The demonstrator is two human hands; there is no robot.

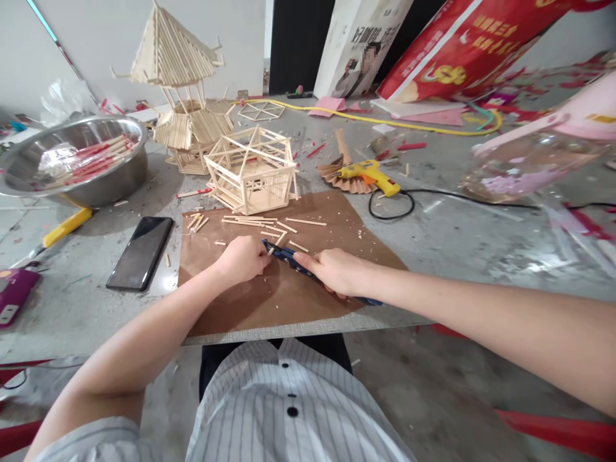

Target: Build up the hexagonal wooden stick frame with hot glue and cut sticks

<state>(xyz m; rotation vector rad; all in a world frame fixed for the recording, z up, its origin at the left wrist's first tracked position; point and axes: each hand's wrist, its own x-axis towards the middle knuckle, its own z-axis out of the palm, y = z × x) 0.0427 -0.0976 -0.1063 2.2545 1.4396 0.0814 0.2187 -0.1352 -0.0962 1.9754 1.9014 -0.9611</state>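
Note:
My right hand (339, 269) is wrapped round a dark blue cutting tool (293, 260), whose exact kind is hard to make out. The tool's head points left, to the fingertips of my left hand (244, 258). Those fingers are pinched together on a thin wooden stick (278, 242) at the tool's head; most of the grip is hidden. Just beyond both hands, several loose wooden sticks (250, 221) lie on a brown paper sheet (231, 308). Behind them stands a six-sided stick frame (248, 176) with open sides.
A stick pagoda (176, 58) stands at the back left beside a steel bowl (129, 160) of red-and-pale sticks. A phone (140, 253) lies left of the paper. To the right are a yellow glue gun (370, 173) with a black cord and a clear bottle (524, 163).

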